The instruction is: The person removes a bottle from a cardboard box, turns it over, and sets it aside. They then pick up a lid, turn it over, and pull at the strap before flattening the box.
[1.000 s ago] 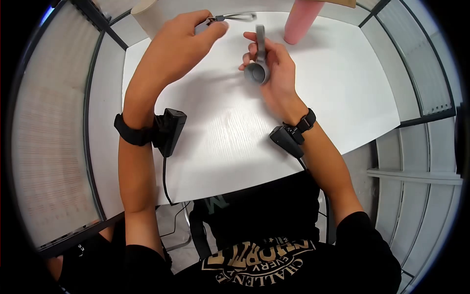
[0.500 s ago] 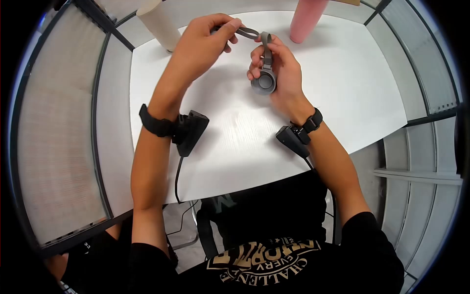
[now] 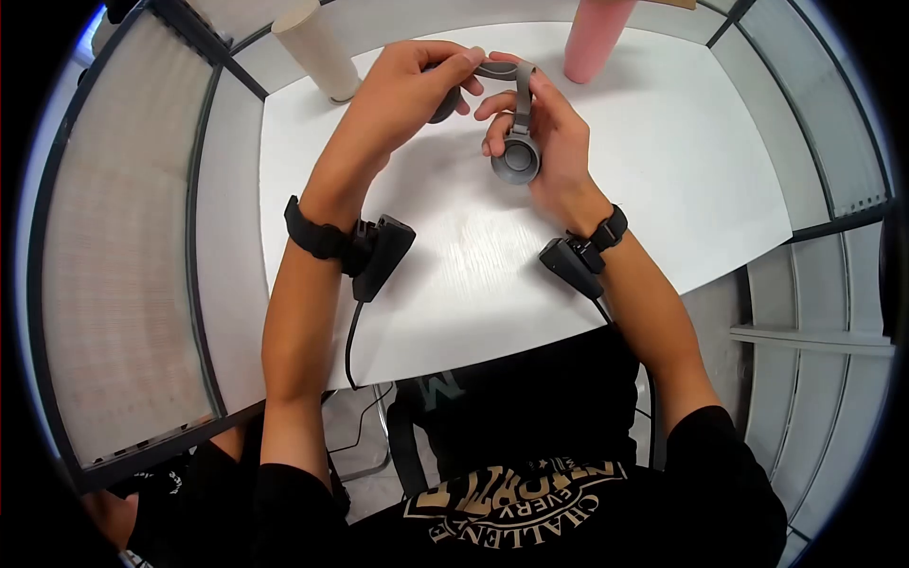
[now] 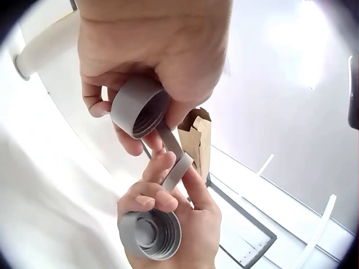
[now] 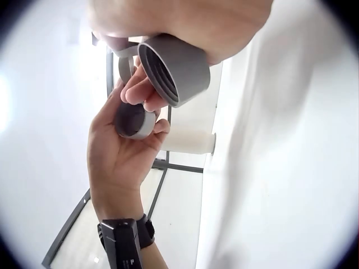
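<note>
My left hand (image 3: 402, 99) holds a grey screw lid (image 4: 137, 106), its threaded opening showing in the left wrist view. Thumb and fingers pinch that lid's strap (image 3: 496, 69), which stretches toward the right hand. A second grey lid (image 3: 517, 161) sits in my right hand (image 3: 563, 142), against the palm with its threaded inside turned up toward the head camera. Its strap loop (image 3: 524, 99) runs up between the fingers. The two straps meet at the right fingertips, both lids held above the white table (image 3: 682, 170).
A cream bottle (image 3: 317, 57) stands at the back left and a pink bottle (image 3: 598, 43) at the back right. The left wrist view shows a brown paper bag (image 4: 195, 140). Framed panels (image 3: 123, 246) border the table. Another person (image 3: 170, 492) is at the lower left.
My left hand has moved right and slightly toward me, bringing its strap against the other lid's strap. The right hand has tilted its lid so the inside faces up.
</note>
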The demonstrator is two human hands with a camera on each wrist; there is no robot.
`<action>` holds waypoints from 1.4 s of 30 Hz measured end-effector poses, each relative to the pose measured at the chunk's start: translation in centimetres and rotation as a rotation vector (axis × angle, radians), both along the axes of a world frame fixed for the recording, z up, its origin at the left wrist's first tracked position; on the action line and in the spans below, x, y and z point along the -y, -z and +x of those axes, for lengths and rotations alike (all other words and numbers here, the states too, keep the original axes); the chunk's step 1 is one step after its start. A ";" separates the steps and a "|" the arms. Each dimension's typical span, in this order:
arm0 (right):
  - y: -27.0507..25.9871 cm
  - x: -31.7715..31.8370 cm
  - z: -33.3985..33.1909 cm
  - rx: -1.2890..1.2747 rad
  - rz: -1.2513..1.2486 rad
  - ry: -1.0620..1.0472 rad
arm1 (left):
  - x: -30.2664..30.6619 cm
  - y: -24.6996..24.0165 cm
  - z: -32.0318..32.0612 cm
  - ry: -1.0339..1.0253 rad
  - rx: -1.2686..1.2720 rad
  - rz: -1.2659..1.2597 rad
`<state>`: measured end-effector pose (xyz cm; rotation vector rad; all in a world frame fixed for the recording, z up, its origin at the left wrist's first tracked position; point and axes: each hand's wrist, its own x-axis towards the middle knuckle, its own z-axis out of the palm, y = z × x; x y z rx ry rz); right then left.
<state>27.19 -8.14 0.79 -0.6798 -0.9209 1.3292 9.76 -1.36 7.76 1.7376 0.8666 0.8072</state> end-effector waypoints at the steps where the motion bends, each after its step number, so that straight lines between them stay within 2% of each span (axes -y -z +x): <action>1: 0.1 0.0 0.1 -0.009 -0.001 -0.011 | 0.0 0.0 0.0 0.017 -0.031 -0.015; 3: 0.1 -0.1 0.2 -0.018 -0.002 -0.029 | -0.1 0.1 0.1 0.056 -0.091 -0.040; 9: 0.0 0.0 0.7 -0.076 -0.061 -0.154 | 0.1 0.3 0.2 0.177 0.029 0.006; 14: -0.1 0.0 1.1 -0.266 -0.108 -0.303 | 0.0 -0.1 0.1 0.178 -0.003 0.077; 18: -0.4 0.1 1.2 -0.238 -0.148 -0.295 | 0.3 -0.6 0.0 0.167 -0.079 0.140; 26: -0.3 0.1 1.6 -0.326 -0.119 -0.411 | 0.5 -1.4 -0.2 0.118 -0.046 0.236; 29: -1.3 0.8 0.8 -0.245 -0.180 -0.318 | 0.4 -1.3 -0.3 0.123 -0.062 0.277; 32: -0.2 0.1 1.1 -0.386 -0.184 -0.403 | 0.6 -1.1 -0.2 0.137 -0.073 0.281; 39: 0.1 -0.2 1.0 -0.368 -0.124 -0.411 | 0.8 -0.6 0.2 0.122 -0.039 0.230; 42: 1.0 -0.5 1.1 -0.381 -0.126 -0.370 | 1.1 -0.1 0.8 0.161 0.038 0.121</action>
